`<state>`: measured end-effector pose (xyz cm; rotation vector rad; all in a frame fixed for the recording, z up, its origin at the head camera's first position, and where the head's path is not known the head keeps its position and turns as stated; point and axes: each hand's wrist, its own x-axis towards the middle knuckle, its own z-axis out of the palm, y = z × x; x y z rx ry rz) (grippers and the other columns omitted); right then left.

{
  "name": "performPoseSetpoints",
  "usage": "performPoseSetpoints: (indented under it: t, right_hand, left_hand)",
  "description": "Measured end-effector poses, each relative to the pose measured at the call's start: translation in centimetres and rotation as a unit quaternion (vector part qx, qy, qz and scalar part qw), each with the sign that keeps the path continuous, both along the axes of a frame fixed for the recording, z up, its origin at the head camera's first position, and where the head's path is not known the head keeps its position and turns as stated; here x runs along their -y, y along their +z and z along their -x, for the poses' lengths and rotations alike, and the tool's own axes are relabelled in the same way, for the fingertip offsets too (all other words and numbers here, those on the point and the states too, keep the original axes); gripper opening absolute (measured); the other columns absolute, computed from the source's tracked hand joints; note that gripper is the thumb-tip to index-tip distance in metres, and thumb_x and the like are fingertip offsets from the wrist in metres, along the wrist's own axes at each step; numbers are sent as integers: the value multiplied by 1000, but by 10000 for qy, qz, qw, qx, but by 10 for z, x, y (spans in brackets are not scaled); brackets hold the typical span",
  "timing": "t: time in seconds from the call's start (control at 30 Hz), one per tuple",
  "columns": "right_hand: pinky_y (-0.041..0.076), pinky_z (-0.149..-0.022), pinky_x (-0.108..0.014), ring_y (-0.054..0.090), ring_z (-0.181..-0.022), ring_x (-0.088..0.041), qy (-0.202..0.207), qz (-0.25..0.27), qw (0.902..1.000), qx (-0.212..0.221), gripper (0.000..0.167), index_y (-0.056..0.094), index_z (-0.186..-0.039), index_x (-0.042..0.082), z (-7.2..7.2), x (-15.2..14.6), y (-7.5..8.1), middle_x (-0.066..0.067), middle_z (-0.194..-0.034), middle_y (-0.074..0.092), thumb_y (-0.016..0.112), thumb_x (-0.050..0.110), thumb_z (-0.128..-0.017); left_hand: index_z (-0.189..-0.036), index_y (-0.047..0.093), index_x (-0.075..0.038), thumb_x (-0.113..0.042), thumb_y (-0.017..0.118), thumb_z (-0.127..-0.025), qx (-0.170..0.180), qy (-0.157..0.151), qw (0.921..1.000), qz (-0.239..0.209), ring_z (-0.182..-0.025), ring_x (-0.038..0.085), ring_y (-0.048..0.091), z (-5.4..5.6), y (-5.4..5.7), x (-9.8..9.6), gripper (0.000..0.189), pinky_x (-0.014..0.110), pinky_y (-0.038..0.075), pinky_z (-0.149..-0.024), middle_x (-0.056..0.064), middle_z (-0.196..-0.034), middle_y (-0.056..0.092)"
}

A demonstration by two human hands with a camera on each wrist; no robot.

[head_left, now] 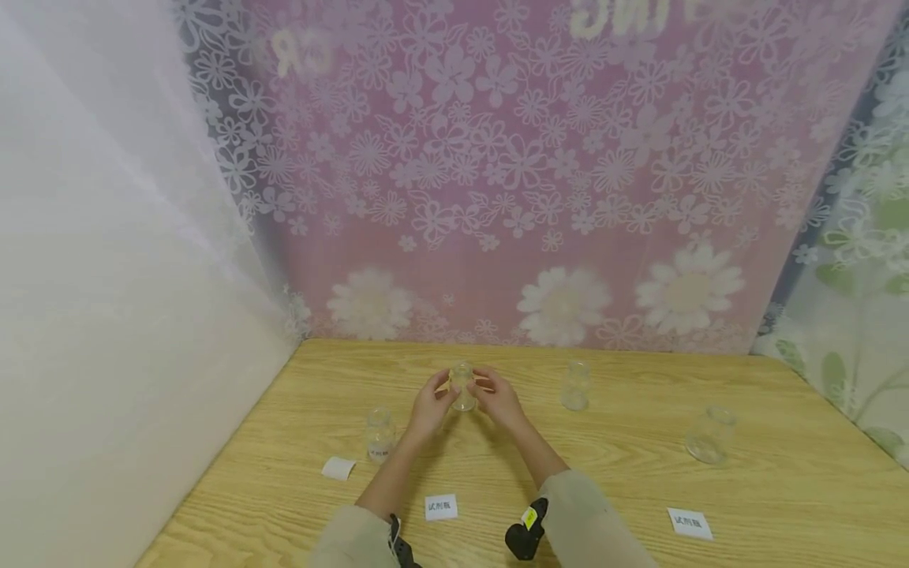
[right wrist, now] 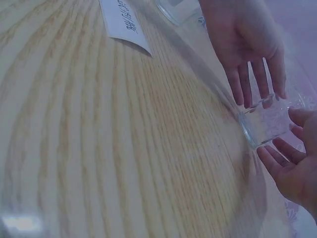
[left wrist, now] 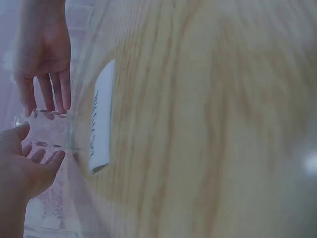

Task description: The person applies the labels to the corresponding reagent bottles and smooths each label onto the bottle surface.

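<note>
An upright clear glass bottle (head_left: 463, 401) stands on the table at the middle, between both hands. My left hand (head_left: 428, 412) touches its left side, with the thumb toward the front. On the opposite side, my right hand (head_left: 503, 404) touches the glass with its fingertips. In the left wrist view the fingers of the left hand (left wrist: 27, 171) look fairly straight along the bottle (left wrist: 47, 129). The right wrist view shows the right hand (right wrist: 297, 173) likewise, its fingertips at the edge of the glass.
Other clear glass bottles stand at left (head_left: 379, 434), back right (head_left: 576, 386) and far right (head_left: 710, 435). The left bottle has a printed label on it. Printed paper cards lie in front (head_left: 441, 507) and at right (head_left: 690, 523). A white paper piece (head_left: 338, 468) lies at left.
</note>
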<state>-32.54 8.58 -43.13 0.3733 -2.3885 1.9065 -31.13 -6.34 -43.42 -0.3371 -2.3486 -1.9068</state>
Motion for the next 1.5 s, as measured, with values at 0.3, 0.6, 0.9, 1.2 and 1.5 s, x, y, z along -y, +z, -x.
performPoseSetpoints:
  t: [0.3,0.6,0.9,1.2,1.5]
  right_hand:
    - [49,-81,-41,47,-110,-44,-214,67,9997,104,37,49,-125,-2,3,4,-6,-31,-122,47,55,16,-94]
    - [49,-80,-40,48,-110,-44,-242,247,9993,174,37,48,-125,-4,-12,6,-5,-31,-121,47,55,13,-93]
    - [50,-79,-40,50,-107,-44,-225,252,9994,70,36,48,-123,-7,-29,10,-4,-32,-118,49,55,12,-93]
    - [50,-79,-39,51,-107,-43,-209,232,9995,51,35,50,-123,-3,-42,11,-6,-30,-117,50,56,14,-93]
    - [50,-79,-41,48,-108,-45,-27,296,9995,137,40,46,-125,-7,-58,10,-2,-33,-119,46,56,16,-93]
  left_hand:
    - [-129,44,3,-5,53,-93,-42,387,9989,-267,-112,44,46,3,-7,-9,38,47,43,-89,30,-127,44]
    - [-128,43,5,-7,54,-93,-92,399,9988,-279,-111,44,47,-11,-5,-8,39,45,43,-89,31,-125,45]
    - [-127,44,5,-7,56,-92,-157,376,9988,-272,-109,44,49,-22,-11,-3,39,45,44,-88,31,-124,46]
    - [-126,46,4,-11,59,-91,-79,390,9989,-239,-109,43,49,-33,-14,1,40,43,46,-86,29,-124,46]
    - [-127,46,1,-14,58,-91,21,306,9993,-193,-110,42,48,-45,-14,5,41,45,44,-88,27,-125,47]
